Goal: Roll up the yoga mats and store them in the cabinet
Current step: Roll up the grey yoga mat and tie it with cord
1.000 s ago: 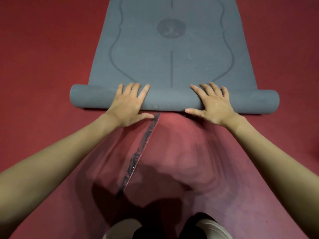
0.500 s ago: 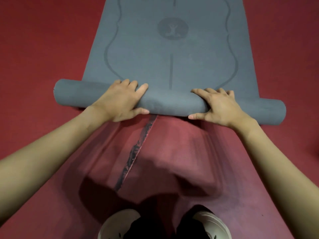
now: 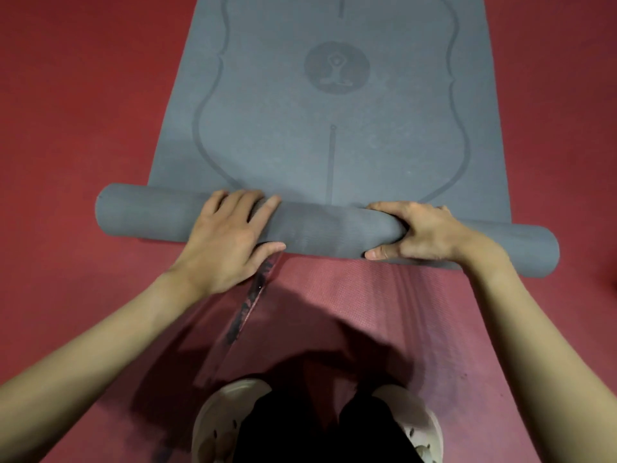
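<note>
Left grip: left hand [image 3: 223, 240] curled over the top of the rolled part, fingers [image 3: 263, 208] bent across it, thumb at the near edge.
Right grip: right hand [image 3: 421, 232] wrapped round the roll, fingers over the far side, thumb pressed on the near side.
Roll: rolled part [image 3: 320, 232] of the grey yoga mat [image 3: 334, 128], lying crosswise on the floor, ends sticking out past both hands.
Unrolled part: flat beyond the roll, printed with curved lines and a round emblem [image 3: 336, 67].
Floor: red floor [image 3: 83, 95]; dark streak [image 3: 250, 305] running near the left wrist.
Near edge: pale shoes [image 3: 220, 419] at the bottom.
</note>
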Demonstrator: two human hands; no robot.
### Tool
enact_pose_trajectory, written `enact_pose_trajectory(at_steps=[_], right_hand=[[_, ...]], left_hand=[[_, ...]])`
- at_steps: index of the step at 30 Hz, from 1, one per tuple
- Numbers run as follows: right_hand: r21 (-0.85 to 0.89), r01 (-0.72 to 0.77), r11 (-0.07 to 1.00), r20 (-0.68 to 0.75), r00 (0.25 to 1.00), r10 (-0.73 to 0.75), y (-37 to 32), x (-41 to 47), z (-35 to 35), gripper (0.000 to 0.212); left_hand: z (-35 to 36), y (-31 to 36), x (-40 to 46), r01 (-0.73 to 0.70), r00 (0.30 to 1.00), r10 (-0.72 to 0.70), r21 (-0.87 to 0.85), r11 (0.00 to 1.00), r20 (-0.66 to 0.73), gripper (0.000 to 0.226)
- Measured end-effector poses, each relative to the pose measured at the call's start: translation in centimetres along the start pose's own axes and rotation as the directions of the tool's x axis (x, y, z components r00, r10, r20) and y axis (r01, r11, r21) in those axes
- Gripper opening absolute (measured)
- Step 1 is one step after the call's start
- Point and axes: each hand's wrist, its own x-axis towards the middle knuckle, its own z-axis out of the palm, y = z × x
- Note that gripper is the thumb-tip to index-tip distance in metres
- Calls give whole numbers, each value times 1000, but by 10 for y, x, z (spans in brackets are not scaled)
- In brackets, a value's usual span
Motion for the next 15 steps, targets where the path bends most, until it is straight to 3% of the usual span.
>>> enact_pose_trajectory(at_steps=[4,8,12,15], right_hand=[[2,-33,999,79,996,32,-5,6,-7,76],[-138,41,990,-98,994,-55,-5,-2,7,82],[-362,58,930,-348,917,-193,-6,-10,40,93],[-399,-9,917,-366,918,-151,-8,0,42,87]], left_hand=[[6,-7,7,1,999,-1,4,1000,35,74],[5,-18,25,-40,997,41,-17,999,72,75],[-2,-31,47,-27,978,50,-113,993,204,84],[-3,-32,52,7,975,29,-162,987,222,83]])
